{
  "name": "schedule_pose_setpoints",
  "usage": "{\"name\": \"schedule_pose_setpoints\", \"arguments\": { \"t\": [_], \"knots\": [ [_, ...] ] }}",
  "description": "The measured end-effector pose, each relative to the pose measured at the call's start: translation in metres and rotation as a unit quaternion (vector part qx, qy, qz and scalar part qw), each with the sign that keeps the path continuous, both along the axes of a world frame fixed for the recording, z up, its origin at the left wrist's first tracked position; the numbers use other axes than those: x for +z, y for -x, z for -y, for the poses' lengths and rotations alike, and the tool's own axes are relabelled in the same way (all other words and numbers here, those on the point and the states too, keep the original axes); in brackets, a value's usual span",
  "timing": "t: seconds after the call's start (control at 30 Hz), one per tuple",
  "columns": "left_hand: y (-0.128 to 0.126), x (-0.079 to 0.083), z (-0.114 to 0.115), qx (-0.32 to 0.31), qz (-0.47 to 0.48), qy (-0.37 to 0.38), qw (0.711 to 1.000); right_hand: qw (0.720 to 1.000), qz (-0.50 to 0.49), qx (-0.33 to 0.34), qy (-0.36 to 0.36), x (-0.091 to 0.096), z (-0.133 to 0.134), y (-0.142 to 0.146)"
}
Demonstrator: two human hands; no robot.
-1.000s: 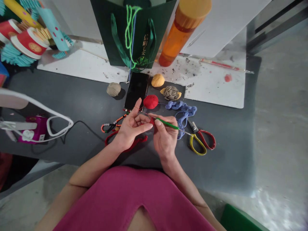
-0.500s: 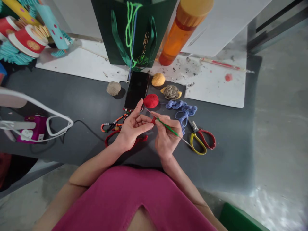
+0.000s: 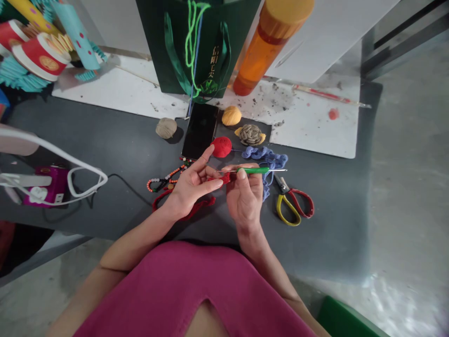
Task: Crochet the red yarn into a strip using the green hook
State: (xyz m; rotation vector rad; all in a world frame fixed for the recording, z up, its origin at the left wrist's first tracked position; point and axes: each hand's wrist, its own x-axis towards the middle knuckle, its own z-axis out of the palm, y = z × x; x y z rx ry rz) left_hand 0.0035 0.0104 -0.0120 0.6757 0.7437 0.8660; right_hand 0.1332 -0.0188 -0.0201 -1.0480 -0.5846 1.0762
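Note:
My right hand (image 3: 246, 192) grips a green-handled crochet hook (image 3: 253, 171), which lies nearly level, one metal end toward my left hand. Pinched between the thumb and fingers of my left hand (image 3: 191, 185) is a small piece of red crochet work (image 3: 224, 178), its left part hidden by the fingers. Just beyond my left fingertip rests a red yarn ball (image 3: 221, 147). A longer red crocheted strip (image 3: 198, 208) lies partly under my left wrist. Beside that wrist is a beaded string (image 3: 164, 182). Blue crocheted yarn (image 3: 268, 157) lies past my right hand.
Scissors (image 3: 294, 206) with red and yellow handles lie right of my right hand. Beyond the hands are a phone (image 3: 200, 131), a beige yarn ball (image 3: 166, 128), a yellow one (image 3: 231, 115) and a crocheted flower (image 3: 250, 135). A green bag (image 3: 196, 51) and an orange bottle (image 3: 257, 51) stand behind.
My right hand has rotated, swinging the hook from a slant down to the right to nearly level. My left hand stays almost in place with the red work.

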Motion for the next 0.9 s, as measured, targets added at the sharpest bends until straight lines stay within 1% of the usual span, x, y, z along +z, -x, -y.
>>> {"name": "schedule_pose_setpoints", "arguments": {
  "t": [0.13, 0.27, 0.4, 0.5, 0.63, 0.7, 0.77, 0.83, 0.9],
  "knots": [
    [0.004, 0.004, -0.003, -0.012, -0.018, -0.014, 1.000, 0.999, 0.048, 0.019, -0.011, 0.001, -0.001, -0.009],
    [0.009, 0.008, -0.006, -0.033, -0.023, -0.015, 0.999, 0.996, 0.071, 0.042, -0.045, 0.004, 0.000, -0.016],
    [0.011, 0.008, -0.008, -0.028, -0.034, -0.028, 0.999, 0.985, 0.152, 0.038, -0.075, 0.010, 0.004, -0.023],
    [0.011, 0.005, -0.008, -0.006, -0.054, -0.049, 0.997, 0.961, 0.247, 0.031, -0.124, 0.012, 0.005, -0.027],
    [0.008, 0.005, -0.006, 0.031, -0.066, -0.060, 0.996, 0.903, 0.388, 0.028, -0.185, 0.010, 0.006, -0.031],
    [0.005, 0.007, -0.005, 0.042, -0.041, -0.040, 0.997, 0.875, 0.440, 0.020, -0.202, 0.008, 0.007, -0.029],
    [0.003, 0.009, -0.004, 0.036, 0.008, 0.011, 0.999, 0.862, 0.461, 0.006, -0.210, 0.007, 0.008, -0.026],
    [0.002, 0.010, -0.003, 0.011, 0.060, 0.084, 0.995, 0.867, 0.452, -0.007, -0.209, 0.005, 0.010, -0.022],
    [0.002, 0.011, -0.003, -0.015, 0.094, 0.147, 0.985, 0.889, 0.410, -0.025, -0.200, 0.005, 0.013, -0.018]
  ]
}}
